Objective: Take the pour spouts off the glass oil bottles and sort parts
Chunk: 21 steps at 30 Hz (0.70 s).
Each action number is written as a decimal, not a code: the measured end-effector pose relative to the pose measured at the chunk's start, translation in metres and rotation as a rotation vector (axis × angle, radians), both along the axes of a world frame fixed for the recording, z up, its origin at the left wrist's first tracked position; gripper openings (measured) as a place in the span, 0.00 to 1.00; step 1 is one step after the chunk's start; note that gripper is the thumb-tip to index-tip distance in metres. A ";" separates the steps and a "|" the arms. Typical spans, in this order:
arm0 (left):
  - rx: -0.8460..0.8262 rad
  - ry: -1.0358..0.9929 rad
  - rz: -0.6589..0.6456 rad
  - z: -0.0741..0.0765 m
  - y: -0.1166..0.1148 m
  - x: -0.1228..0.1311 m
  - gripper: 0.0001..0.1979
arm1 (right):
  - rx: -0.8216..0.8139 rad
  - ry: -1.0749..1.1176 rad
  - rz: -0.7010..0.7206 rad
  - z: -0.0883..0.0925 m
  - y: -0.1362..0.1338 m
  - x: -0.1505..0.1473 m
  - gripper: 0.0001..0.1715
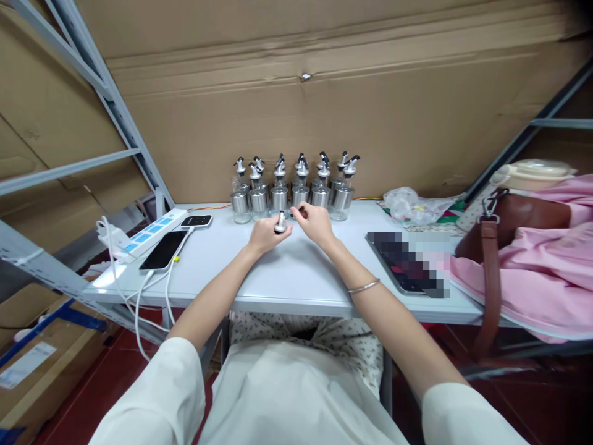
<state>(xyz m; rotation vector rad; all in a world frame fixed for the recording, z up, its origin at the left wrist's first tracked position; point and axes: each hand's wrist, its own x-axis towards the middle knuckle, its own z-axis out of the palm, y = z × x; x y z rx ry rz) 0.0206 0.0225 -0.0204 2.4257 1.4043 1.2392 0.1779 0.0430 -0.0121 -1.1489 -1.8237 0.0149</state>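
Observation:
My left hand is closed around a silver bottle pourer spout with a black tip, held low over the table. Close beside it, the fingers of my right hand pinch a small black piece, too small to make out fully. Just beyond both hands stand several glass bottles with steel sleeves, in two rows. Most carry silver pourers with black flaps. At the front left, one bottle appears to have a bare neck.
A power strip, a charging phone and a small black device lie at left. On the right are another phone, a clear plastic bag, a brown strap and pink cloth. Cardboard backs the table.

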 end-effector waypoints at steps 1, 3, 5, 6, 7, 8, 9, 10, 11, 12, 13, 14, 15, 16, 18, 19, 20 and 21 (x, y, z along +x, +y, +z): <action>0.001 -0.001 0.013 0.001 0.000 -0.001 0.09 | -0.021 -0.006 0.007 0.000 0.001 0.000 0.16; 0.001 0.002 0.028 0.001 0.001 -0.002 0.10 | -0.065 -0.030 0.019 -0.001 0.002 0.001 0.10; 0.002 0.008 0.017 0.000 0.002 -0.003 0.10 | -0.106 -0.065 0.041 -0.003 0.005 0.003 0.05; 0.003 0.009 0.007 -0.001 0.002 -0.003 0.10 | -0.129 -0.085 0.062 -0.004 0.007 0.004 0.04; 0.003 0.009 -0.001 -0.001 0.003 -0.003 0.10 | -0.152 -0.111 0.089 -0.005 0.009 0.005 0.02; 0.002 0.011 -0.006 -0.002 0.003 -0.003 0.10 | -0.174 -0.143 0.118 -0.007 0.011 0.006 0.01; 0.001 0.016 -0.008 -0.003 0.004 -0.003 0.10 | -0.190 -0.179 0.143 -0.009 0.013 0.008 0.03; 0.000 0.022 -0.007 -0.003 0.004 -0.003 0.09 | -0.199 -0.216 0.161 -0.010 0.016 0.009 0.05; -0.001 0.031 -0.006 -0.004 0.005 -0.003 0.10 | -0.202 -0.251 0.174 -0.012 0.017 0.010 0.07; -0.001 0.041 -0.004 -0.004 0.005 -0.003 0.10 | -0.201 -0.283 0.184 -0.013 0.019 0.012 0.09; -0.001 0.051 -0.002 -0.005 0.006 -0.004 0.10 | -0.201 -0.312 0.193 -0.013 0.019 0.013 0.11; 0.000 0.060 0.000 -0.005 0.006 -0.004 0.10 | -0.209 -0.341 0.200 -0.014 0.019 0.014 0.12; 0.001 0.069 0.002 -0.006 0.007 -0.004 0.10 | -0.227 -0.373 0.206 -0.013 0.017 0.015 0.13; 0.001 0.077 0.003 -0.007 0.008 -0.005 0.10 | -0.258 -0.412 0.209 -0.012 0.016 0.015 0.15; 0.000 0.092 0.004 -0.009 0.009 -0.005 0.09 | -0.356 -0.503 0.203 -0.009 0.012 0.016 0.17; 0.000 0.102 0.003 -0.010 0.009 -0.004 0.09 | -0.412 -0.546 0.199 -0.008 0.010 0.016 0.19; 0.000 0.112 0.002 -0.011 0.009 -0.004 0.09 | -0.463 -0.581 0.197 -0.006 0.008 0.016 0.20; 0.002 0.125 0.001 -0.011 0.010 -0.004 0.09 | -0.503 -0.604 0.195 -0.004 0.006 0.016 0.21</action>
